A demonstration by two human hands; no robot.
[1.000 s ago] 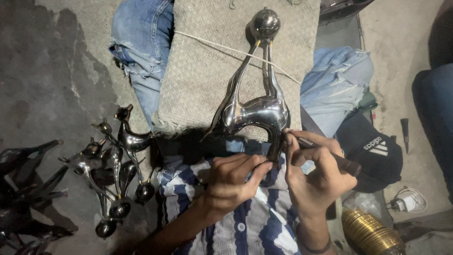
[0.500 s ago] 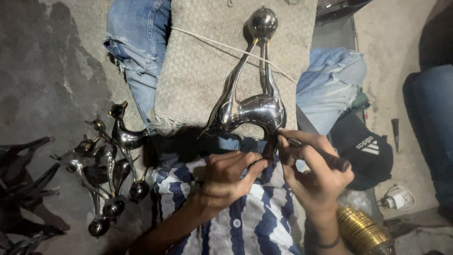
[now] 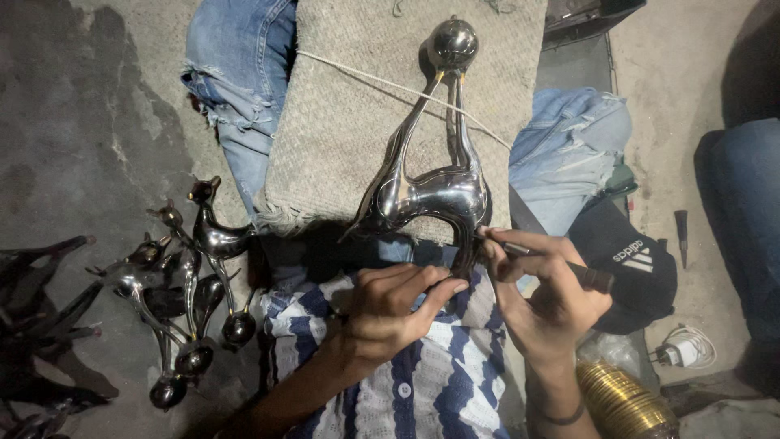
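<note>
The right hand [image 3: 546, 297] pinches a slim tool [image 3: 561, 264], apparently touching the metal figurine's [image 3: 431, 191] base, which the left hand [image 3: 390, 313] pinches; its long axis points away.

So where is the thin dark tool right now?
In the head view, the thin dark tool is in the right hand, right of centre, tip against the shiny metal figurine.

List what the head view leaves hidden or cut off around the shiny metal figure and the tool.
- Lower end of the metal figure: hidden behind the left hand and right hand.
- Tip of the dark tool: covered by the right hand's fingers.
- Brass-coloured ringed object: cut off by the bottom edge.
- Dark pieces at far left: too shadowed to identify, cut by the left edge.
</note>
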